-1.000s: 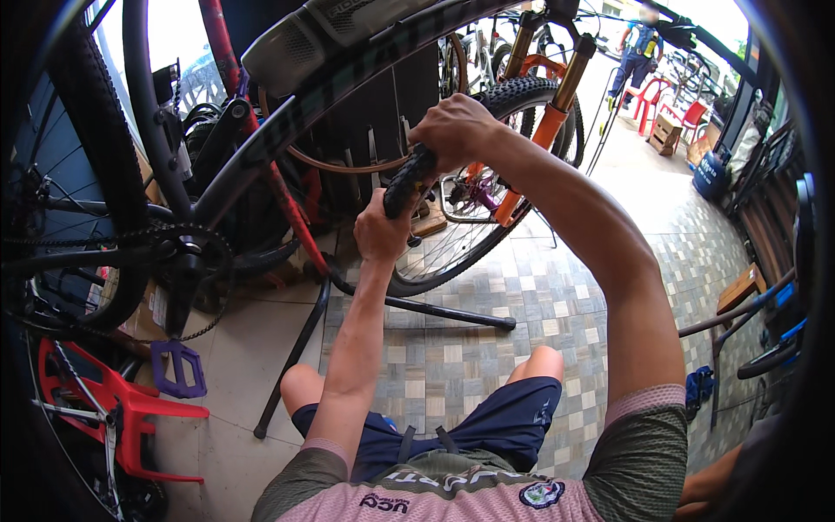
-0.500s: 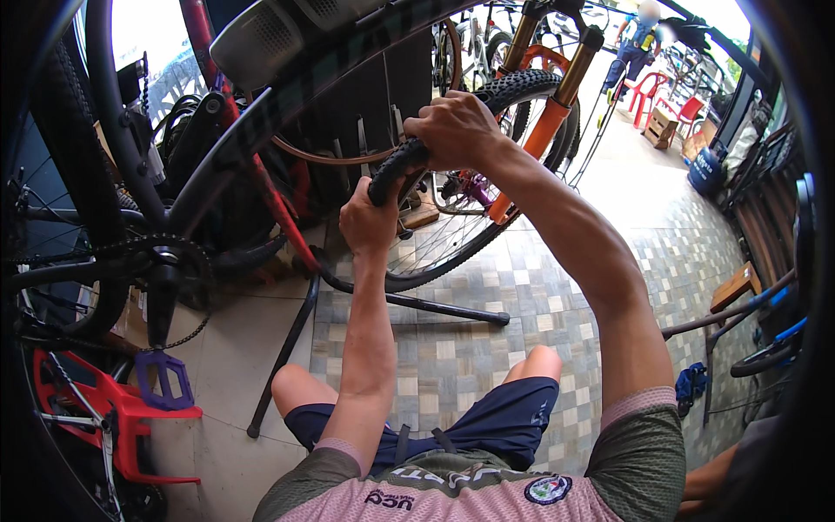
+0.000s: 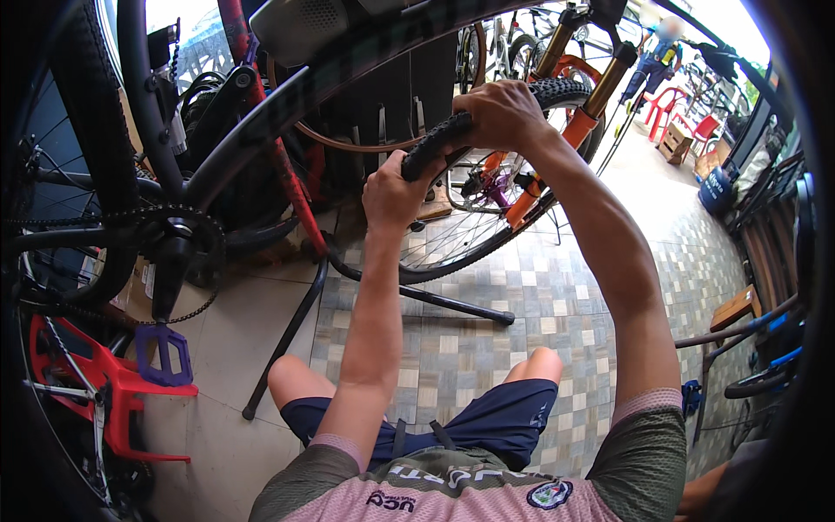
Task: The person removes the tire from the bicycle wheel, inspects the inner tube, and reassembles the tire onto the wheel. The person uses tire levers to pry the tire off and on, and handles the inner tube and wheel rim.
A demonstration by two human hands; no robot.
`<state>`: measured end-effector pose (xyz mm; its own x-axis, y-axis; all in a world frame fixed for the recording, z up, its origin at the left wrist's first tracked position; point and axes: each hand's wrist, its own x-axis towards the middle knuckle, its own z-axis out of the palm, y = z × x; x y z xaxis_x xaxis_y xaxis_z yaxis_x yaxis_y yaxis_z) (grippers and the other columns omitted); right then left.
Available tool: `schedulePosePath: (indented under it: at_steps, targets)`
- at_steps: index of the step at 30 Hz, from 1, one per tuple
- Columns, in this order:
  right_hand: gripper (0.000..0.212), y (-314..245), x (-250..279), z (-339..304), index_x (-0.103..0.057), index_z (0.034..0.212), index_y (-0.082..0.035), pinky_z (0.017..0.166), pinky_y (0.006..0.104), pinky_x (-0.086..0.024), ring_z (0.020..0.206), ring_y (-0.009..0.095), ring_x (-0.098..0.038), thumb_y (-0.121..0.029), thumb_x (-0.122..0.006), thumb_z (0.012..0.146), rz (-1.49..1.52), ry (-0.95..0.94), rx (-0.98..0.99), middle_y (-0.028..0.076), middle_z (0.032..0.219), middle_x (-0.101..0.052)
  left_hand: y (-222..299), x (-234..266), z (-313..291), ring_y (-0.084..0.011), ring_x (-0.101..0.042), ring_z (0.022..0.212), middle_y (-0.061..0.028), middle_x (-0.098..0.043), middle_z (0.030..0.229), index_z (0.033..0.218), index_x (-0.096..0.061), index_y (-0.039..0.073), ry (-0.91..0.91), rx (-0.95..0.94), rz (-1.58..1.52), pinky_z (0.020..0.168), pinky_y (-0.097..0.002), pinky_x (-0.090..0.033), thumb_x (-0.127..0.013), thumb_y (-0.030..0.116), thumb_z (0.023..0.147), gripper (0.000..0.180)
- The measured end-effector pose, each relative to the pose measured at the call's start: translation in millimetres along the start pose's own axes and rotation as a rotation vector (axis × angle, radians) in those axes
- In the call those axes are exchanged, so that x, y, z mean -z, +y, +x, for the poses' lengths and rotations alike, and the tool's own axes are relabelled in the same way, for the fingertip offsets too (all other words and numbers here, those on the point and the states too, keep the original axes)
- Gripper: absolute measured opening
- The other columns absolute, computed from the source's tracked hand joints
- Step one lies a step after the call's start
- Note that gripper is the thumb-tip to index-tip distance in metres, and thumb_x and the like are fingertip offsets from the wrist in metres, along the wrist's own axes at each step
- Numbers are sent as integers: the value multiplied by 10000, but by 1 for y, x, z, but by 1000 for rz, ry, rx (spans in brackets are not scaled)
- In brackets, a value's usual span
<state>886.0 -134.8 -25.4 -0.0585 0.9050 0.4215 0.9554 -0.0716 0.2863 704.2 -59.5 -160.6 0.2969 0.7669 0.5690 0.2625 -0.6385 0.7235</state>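
The left hand (image 3: 393, 198) and right hand (image 3: 509, 115) grip a black tire (image 3: 439, 143); a purple pedal (image 3: 142, 355) partly hides a red chair (image 3: 130, 407).

Dark and white lettering (image 3: 390, 501) and round emblem (image 3: 550, 494) on jersey (image 3: 470, 503), pale lettering on shorts (image 3: 500, 422)

Two bare hands (image 3: 393, 193) (image 3: 504, 115) share one knobbly tyre (image 3: 435, 143). Two gold fork tubes (image 3: 557, 52) (image 3: 609, 80) stand beyond. One purple pedal (image 3: 163, 351) and one red plastic chair (image 3: 122, 390) sit at near left; at far right, two red chairs (image 3: 665, 100) (image 3: 706, 130), one wooden crate (image 3: 673, 143) and one person (image 3: 655, 65).
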Motion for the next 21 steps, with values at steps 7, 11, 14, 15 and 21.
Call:
schedulePosePath:
  at_steps: [7, 11, 14, 15, 21]
  targets:
    - [658, 42, 22, 1, -808, 972, -228, 750, 413, -575, 803, 232, -753, -785, -867, 628, 78, -114, -96, 12, 763, -743, -64, 15, -28, -366, -767, 930, -169, -770, 978, 1182, -645, 39, -49, -134, -86, 812, -449, -587, -924, 419, 806, 604]
    - [756, 52, 15, 3, -824, 1083, -233, 756, 409, -572, 786, 218, -749, -802, -871, 589, 166, -80, -34, 4, 767, -745, -69, 8, -15, -379, -769, 866, -175, -764, 886, 1061, -689, 36, -64, -97, -161, 743, -448, -585, -914, 461, 808, 544]
    - [800, 63, 26, 5, -825, 1112, -216, 758, 407, -571, 781, 228, -749, -820, -865, 588, 163, -154, -4, 14, 774, -748, -64, 8, -12, -382, -766, 840, -178, -758, 851, 1034, -706, 34, -71, -101, -161, 726, -450, -583, -899, 502, 809, 555]
    - [798, 65, 30, 6, -835, 1082, -182, 767, 419, -570, 780, 247, -748, -859, -799, 662, 194, -166, 35, 51, 774, -749, -62, 9, -12, -384, -764, 835, -179, -757, 843, 1030, -710, 33, -70, -102, -151, 724, -452, -582, -894, 519, 808, 564]
    - [870, 68, 37, 24, -837, 925, -125, 808, 478, -566, 803, 325, -750, -938, -544, 822, 154, -169, -121, 138, 771, -742, -46, 9, -20, -394, -758, 869, -173, -761, 872, 1056, -714, 55, -86, -105, -120, 748, -479, -579, -885, 563, 793, 597]
